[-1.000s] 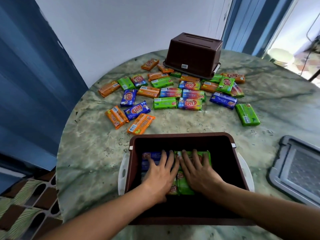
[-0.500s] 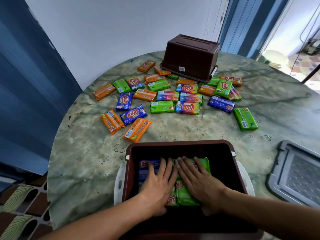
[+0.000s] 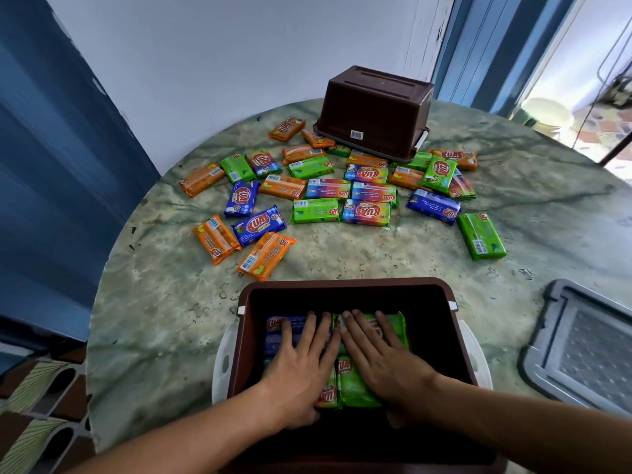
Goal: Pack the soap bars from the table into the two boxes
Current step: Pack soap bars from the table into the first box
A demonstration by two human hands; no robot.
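A brown box [image 3: 345,285] stands open at the table's near edge. Inside it lie several wrapped soap bars, blue [image 3: 275,331] on the left and green [image 3: 357,388] on the right. My left hand [image 3: 304,364] and my right hand [image 3: 379,357] rest flat on top of these bars, fingers spread, side by side and almost touching. Neither hand grips a bar. Several more bars, orange [image 3: 266,256], blue [image 3: 258,225] and green [image 3: 481,236], are scattered across the table's middle. A second brown box [image 3: 374,111] stands upside down at the far side.
The round marbled table [image 3: 164,302] drops off at the left towards a blue wall. A grey box lid [image 3: 581,350] lies at the right edge. The near box has white side handles [image 3: 222,364]. Bare tabletop shows between the near box and the scattered bars.
The view has tilted so the near box sits lower in frame. Both hands stay pressed flat on the bars in the box, with hardly any shift.
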